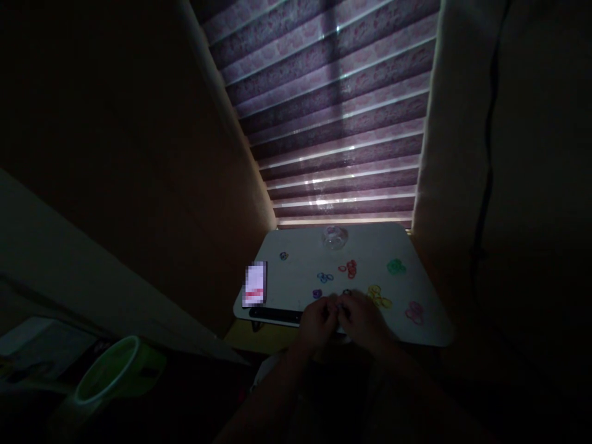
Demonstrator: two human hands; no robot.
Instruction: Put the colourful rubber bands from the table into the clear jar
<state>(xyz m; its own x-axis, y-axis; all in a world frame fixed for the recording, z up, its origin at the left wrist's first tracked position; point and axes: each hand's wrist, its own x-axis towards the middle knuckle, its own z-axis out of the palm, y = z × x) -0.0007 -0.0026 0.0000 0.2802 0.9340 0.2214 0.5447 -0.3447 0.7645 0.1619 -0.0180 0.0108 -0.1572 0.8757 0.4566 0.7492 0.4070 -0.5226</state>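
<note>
My left hand (319, 320) and my right hand (358, 316) meet over the front edge of a white table (296, 240). Both have curled fingers, pinching at something too small and dark to make out. Just beyond them lie small purple rings (317, 294) and a dark ring (347, 291). Blue rings (325, 277) and red rings (350, 269) sit farther back. To the right are yellow rings (379, 297), green rings (396, 266) and pink rings (414, 312). A small dark cluster (283, 256) rests at the back left.
A clear container (334, 237) stands at the table's back edge, before a window blind (342, 123). A phone (254, 284) lies at the left edge, near a black bar (275, 316). A green bucket (120, 373) stands low at left.
</note>
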